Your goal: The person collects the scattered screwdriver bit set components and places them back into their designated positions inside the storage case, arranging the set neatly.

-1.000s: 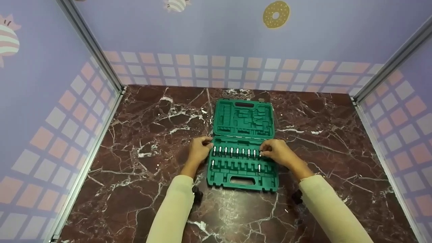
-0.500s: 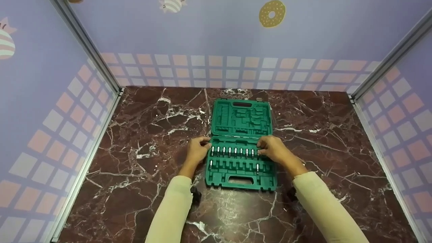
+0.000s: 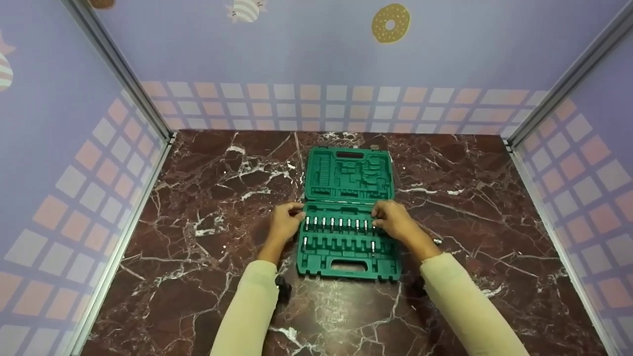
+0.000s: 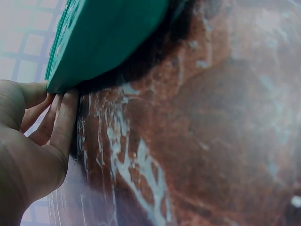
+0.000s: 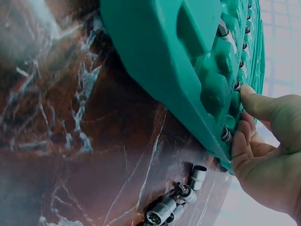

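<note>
Head cam has panned right vs 1 s ago, so the whole scene sits further left in frame. Candy print (image 3: pixel 4 71) on the left wall now mostly cropped; brown print (image 3: pixel 102 4) at top left shows more. Right hand (image 3: pixel 397 222) shifted slightly left relative to the green case (image 3: pixel 387 268); thumb and index look a bit more parted. Right sleeve (image 3: pixel 460 291) swung inward with it. Loose socket (image 3: pixel 437 241) right of that wrist now visible; arm covered it 1 s ago.
</note>
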`<state>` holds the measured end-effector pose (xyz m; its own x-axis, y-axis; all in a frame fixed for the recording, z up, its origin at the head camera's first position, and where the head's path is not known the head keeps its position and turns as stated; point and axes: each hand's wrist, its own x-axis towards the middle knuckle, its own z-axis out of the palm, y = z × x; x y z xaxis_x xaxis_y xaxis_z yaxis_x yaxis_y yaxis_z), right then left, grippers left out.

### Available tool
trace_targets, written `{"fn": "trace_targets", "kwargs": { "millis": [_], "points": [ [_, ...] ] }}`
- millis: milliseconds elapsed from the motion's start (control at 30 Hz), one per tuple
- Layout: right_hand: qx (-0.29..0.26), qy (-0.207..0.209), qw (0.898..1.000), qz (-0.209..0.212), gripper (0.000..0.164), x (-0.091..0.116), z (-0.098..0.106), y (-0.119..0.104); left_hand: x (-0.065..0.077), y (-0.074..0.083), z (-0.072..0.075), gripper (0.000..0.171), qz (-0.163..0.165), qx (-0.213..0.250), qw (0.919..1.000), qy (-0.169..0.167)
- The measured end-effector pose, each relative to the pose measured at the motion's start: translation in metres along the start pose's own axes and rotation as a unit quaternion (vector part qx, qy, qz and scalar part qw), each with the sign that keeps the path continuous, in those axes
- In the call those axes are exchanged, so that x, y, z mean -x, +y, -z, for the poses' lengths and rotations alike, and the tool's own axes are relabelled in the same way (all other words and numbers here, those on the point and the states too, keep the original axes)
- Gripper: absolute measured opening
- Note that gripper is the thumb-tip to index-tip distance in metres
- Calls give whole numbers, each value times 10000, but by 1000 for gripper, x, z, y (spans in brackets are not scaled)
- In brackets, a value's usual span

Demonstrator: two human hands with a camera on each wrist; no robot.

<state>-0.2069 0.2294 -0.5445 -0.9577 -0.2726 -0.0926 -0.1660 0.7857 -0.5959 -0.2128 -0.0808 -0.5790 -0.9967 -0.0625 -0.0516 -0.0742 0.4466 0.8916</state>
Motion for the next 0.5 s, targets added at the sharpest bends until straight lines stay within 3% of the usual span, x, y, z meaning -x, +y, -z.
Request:
{"fn": "trace_targets", "kwargs": {
  "millis": [500],
  "points": [
    [-92,301,9989,337,10,5,-4,4,1,2,0,19,48,-36,9999,105]
  ]
}}
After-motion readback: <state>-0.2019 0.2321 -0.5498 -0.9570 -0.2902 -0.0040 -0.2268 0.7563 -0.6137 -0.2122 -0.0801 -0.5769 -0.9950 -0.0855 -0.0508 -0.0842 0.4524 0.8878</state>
